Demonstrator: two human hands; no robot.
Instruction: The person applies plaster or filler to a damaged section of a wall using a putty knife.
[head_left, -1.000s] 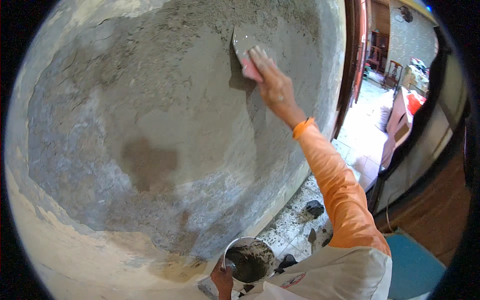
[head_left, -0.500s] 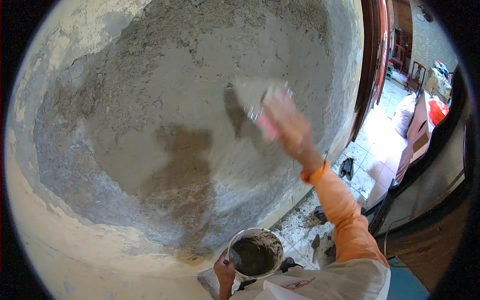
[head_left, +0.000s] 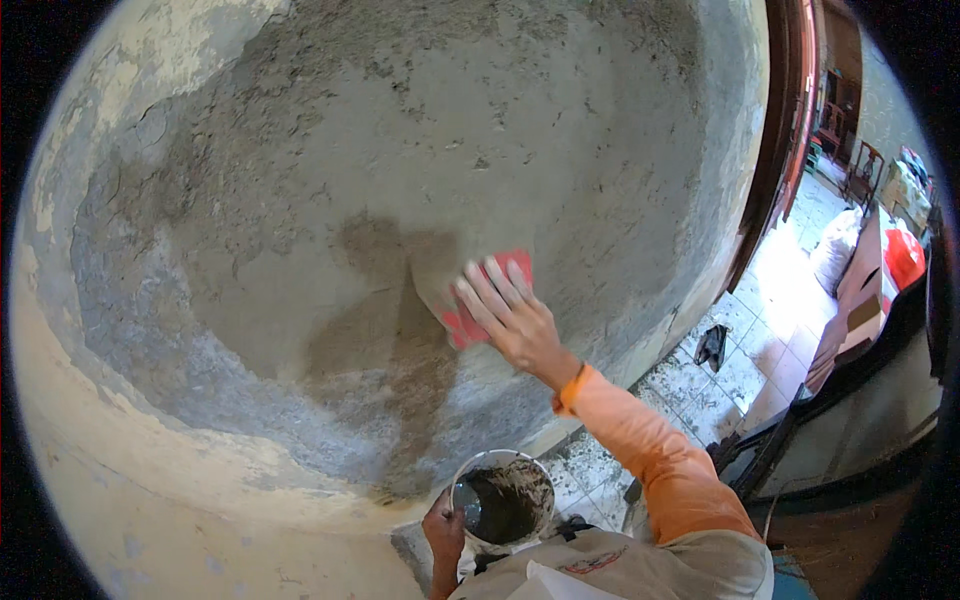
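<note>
My right hand (head_left: 518, 318) presses a red plastering float (head_left: 482, 300) flat against the grey plastered wall (head_left: 300, 180), fingers spread over its back. A darker wet patch of plaster (head_left: 390, 330) runs down the wall just left of the float. Low in the view, my left hand (head_left: 443, 525) grips the rim of a small white bucket (head_left: 500, 500) holding dark wet mortar. My right arm wears an orange sleeve.
A dark wooden door frame (head_left: 790, 130) borders the wall on the right. Beyond it lies a tiled floor (head_left: 740, 360) with a dark sandal (head_left: 712, 345), furniture and a red object (head_left: 903, 255). Old cream paint shows along the wall's lower left.
My right hand has swept the float downward and leftward across the wall, from high up to the middle. The wet patch has grown. The bucket stays held low.
</note>
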